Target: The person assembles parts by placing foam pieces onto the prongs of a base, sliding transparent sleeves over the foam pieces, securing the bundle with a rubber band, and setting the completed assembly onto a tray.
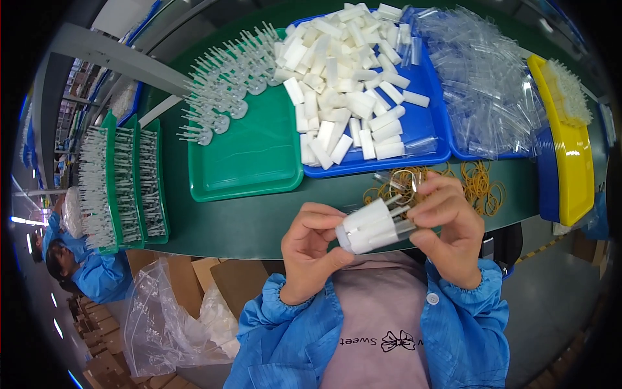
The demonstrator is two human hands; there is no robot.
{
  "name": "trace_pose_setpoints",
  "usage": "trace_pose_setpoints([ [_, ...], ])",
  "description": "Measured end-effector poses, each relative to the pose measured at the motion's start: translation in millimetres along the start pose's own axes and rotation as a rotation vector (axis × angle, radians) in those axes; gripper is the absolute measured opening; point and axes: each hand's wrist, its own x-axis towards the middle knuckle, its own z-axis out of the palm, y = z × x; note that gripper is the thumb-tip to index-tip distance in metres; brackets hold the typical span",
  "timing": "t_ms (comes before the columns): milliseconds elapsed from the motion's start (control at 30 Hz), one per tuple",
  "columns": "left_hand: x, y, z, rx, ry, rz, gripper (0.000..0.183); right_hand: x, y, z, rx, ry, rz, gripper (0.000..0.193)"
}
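Note:
My left hand (310,249) pinches the round end of a white plastic assembly (368,228) with thin prongs sticking out to the right. White block-like pieces sit around some of its prongs. My right hand (451,227) is closed at the prong end, its fingertips on a clear plastic tube (405,226). Whether that tube is fully on a prong I cannot tell. Similar white blocks (363,104) lie piled in a blue tray (424,139). A heap of clear tubes (479,84) fills the tray to its right.
A green tray (246,175) holds rows of pronged pieces (223,84). More pronged pieces stand in stacked green trays (136,185) at left. Rubber bands (479,188) lie behind my right hand. A yellow tray (570,162) is at far right. People in blue (97,272) sit at left.

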Motion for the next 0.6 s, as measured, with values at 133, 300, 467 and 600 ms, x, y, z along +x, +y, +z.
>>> trace_pose_setpoints([
  [133, -5, 0, 1, -0.002, -0.026, 0.037, 0.041, -10, -5, 4, 0.007, -0.001, 0.012, 0.017],
  [300, -12, 0, 2, 0.017, -0.118, -0.020, 0.043, -22, -8, 10, 0.046, 0.019, 0.053, 0.017],
  [467, -13, -3, 2, -0.039, -0.087, -0.058, 0.043, -19, -5, 12, 0.030, -0.019, 0.069, 0.017],
  [600, -8, -3, -1, -0.051, -0.078, -0.053, 0.040, -13, -2, 13, 0.028, -0.052, 0.108, 0.018],
])
